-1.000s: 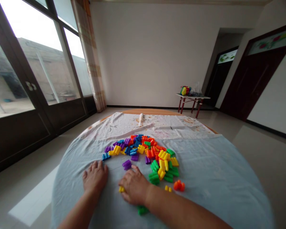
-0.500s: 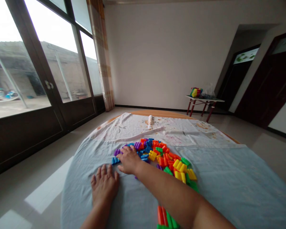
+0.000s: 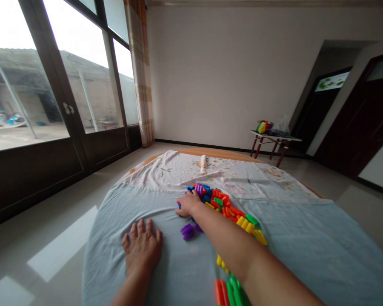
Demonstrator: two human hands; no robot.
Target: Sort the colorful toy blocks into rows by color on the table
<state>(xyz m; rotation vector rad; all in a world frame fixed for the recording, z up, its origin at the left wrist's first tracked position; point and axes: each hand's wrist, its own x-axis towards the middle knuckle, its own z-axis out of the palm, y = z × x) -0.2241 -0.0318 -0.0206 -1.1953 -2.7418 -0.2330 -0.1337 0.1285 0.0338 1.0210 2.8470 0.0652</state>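
My left hand lies flat on the light blue cloth with its fingers spread, holding nothing. My right hand rests at the left end of a heap of plastic building blocks, fingers apart and bent over a few blue and purple pieces. Those pieces are partly hidden beneath it. Just in front of its wrist sits a purple block. Yellow blocks and a green block lie at the heap's right end. My right forearm covers part of the heap. Near me stand joined red and green blocks.
A cloth covers the round table, its far part white with a floral print. A small white roll lies near the far edge. Beyond, a small side table holds a colourful bag and a clear plastic bag.
My right hand has swept right along the heap, and the blue and purple blocks at its left end have shifted right with it. My left hand stays flat on the cloth.
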